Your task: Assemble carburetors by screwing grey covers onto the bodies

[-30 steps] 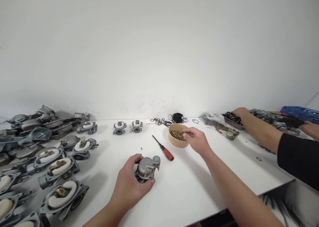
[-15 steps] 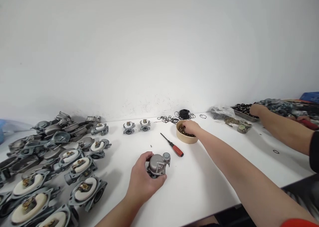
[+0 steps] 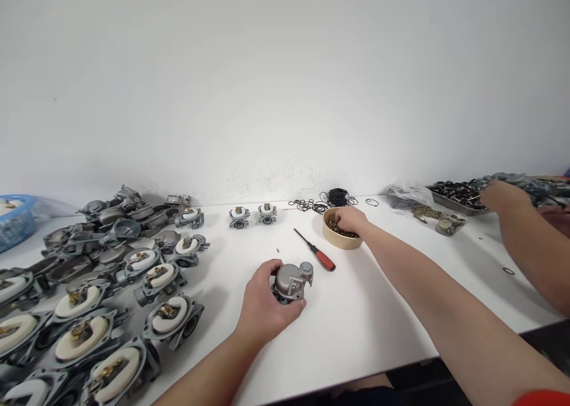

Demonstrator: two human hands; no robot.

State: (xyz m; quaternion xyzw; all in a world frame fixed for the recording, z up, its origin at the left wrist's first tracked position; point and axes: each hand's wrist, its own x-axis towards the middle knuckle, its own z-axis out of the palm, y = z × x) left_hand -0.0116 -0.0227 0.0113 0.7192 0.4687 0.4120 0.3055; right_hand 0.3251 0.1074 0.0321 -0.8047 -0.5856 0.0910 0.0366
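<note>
My left hand (image 3: 267, 306) is wrapped around a grey metal carburetor (image 3: 290, 281) on the white table, its rounded float bowl facing up. My right hand (image 3: 350, 219) reaches into a round tan tub (image 3: 339, 240) of small brass-coloured screws (image 3: 346, 232). Its fingers are bunched together, and the tips are partly hidden among the screws. Between the carburetor and the tub lies a screwdriver (image 3: 324, 260) with a red and black handle. One small loose screw (image 3: 278, 250) rests on the table beyond my left hand.
Open carburetor bodies (image 3: 173, 314) with white floats fill the left side, before a pile of metal bowls (image 3: 118, 231). Two more carburetors (image 3: 267, 213) stand near the wall. Black O-rings (image 3: 337, 197) lie behind the tub. At right, a co-worker's arm (image 3: 521, 228) reaches over a parts tray (image 3: 458, 201).
The view has swung slightly left, bringing a blue basket in at the left edge. My left hand still grips the carburetor, and my right hand stays in the tub with its fingers shifted slightly.
</note>
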